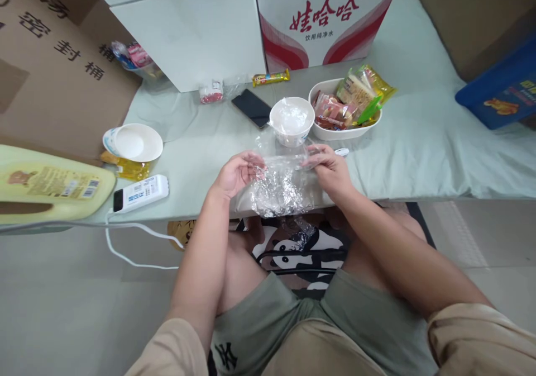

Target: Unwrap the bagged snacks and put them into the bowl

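Observation:
A clear crinkled plastic bag (282, 189) is stretched between my two hands at the near edge of the table, its lower part hanging over the edge. My left hand (239, 172) pinches one side of its upper rim. On the other side, my right hand (329, 166) grips the rim between thumb and fingers. Just beyond the bag stands a white paper bowl (292, 120) with clear plastic in it. Right of that bowl is a white oval basket (347, 134) filled with packaged snacks (335, 108). A small white object (341, 152) lies by my right hand.
Behind the bowl lie a dark phone (252, 108) and a yellow snack packet (271, 77). On the left are another paper bowl (134, 142), a white corded device (141, 194) and a yellow jug (54, 183). Cartons (329, 24) line the back; a blue container (498, 88) stands right.

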A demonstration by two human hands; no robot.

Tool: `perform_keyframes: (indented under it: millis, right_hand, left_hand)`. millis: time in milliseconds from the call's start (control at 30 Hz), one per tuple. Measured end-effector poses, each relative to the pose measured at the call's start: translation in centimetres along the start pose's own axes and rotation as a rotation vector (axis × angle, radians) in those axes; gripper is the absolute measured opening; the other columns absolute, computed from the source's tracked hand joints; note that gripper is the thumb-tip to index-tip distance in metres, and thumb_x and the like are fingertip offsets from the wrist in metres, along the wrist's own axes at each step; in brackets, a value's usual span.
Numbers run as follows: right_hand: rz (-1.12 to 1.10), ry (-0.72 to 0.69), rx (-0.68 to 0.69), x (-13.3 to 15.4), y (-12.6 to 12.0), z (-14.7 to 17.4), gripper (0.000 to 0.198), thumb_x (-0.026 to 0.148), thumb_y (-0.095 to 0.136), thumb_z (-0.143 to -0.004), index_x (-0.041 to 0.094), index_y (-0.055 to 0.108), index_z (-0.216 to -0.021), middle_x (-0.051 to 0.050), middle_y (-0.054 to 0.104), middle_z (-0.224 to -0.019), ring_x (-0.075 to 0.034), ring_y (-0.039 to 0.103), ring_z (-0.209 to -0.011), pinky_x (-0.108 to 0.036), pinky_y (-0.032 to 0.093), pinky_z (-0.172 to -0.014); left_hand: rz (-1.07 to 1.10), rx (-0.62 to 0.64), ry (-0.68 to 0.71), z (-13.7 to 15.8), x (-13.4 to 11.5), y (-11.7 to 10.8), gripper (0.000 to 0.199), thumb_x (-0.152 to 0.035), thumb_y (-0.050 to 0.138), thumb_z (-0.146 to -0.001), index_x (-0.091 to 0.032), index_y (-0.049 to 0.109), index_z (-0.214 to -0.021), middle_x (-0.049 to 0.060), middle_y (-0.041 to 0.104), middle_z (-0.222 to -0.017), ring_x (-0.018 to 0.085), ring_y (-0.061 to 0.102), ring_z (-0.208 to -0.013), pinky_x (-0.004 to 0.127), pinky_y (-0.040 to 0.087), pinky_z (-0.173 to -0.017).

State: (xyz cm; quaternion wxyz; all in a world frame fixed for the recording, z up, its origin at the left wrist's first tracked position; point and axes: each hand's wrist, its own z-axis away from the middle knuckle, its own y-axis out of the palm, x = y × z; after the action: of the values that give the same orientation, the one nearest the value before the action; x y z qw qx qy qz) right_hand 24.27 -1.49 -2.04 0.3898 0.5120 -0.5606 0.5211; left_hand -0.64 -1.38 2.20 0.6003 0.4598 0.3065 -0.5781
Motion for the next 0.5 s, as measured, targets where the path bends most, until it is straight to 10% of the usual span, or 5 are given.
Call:
perform_keyframes:
  millis: [267, 367, 500]
  right_hand:
    - [-0.011, -0.135, 0.233, 2.0, -0.7, 1.6, 0.046, 0.044, 0.039, -0.098, 0.025, 0.053, -0.137, -0.007, 0.075, -0.097, -0.027, 0.061, -0.126, -0.051, 0.039, -0.111]
    - [0.206, -0.232, 0.401, 1.9, -0.4, 1.9, 0.047, 0.044, 0.032, -0.102, 0.023, 0.060, -0.134, -0.005, 0.074, -0.078, -0.028, 0.066, -0.116, -0.054, 0.031, -0.114]
    - [0.545, -0.307, 0.457, 1.3, 0.2, 2.0, 0.031, 0.032, 0.048, -0.095, 0.022, 0.072, -0.113, -0.010, 0.078, -0.106, -0.029, 0.069, -0.106, -0.056, 0.028, -0.113]
  left_hand:
    - [-0.269, -0.181, 0.104, -0.9, 1.5, -0.2, 0.033, -0.045, 0.065, -0.081, -0.016, 0.069, -0.068, 0.007, 0.073, -0.073, 0.014, 0.065, -0.063, 0.024, 0.051, -0.060]
    - [-0.283, -0.199, 0.153, -0.9, 1.5, -0.5, 0.034, -0.045, 0.067, -0.081, -0.016, 0.069, -0.064, 0.007, 0.072, -0.076, 0.015, 0.065, -0.072, 0.024, 0.052, -0.065]
    - [-0.325, -0.204, 0.195, -0.7, 1.4, -0.5, 0.027, -0.041, 0.074, -0.076, -0.016, 0.066, -0.066, 0.005, 0.068, -0.073, 0.013, 0.062, -0.069, 0.024, 0.050, -0.064]
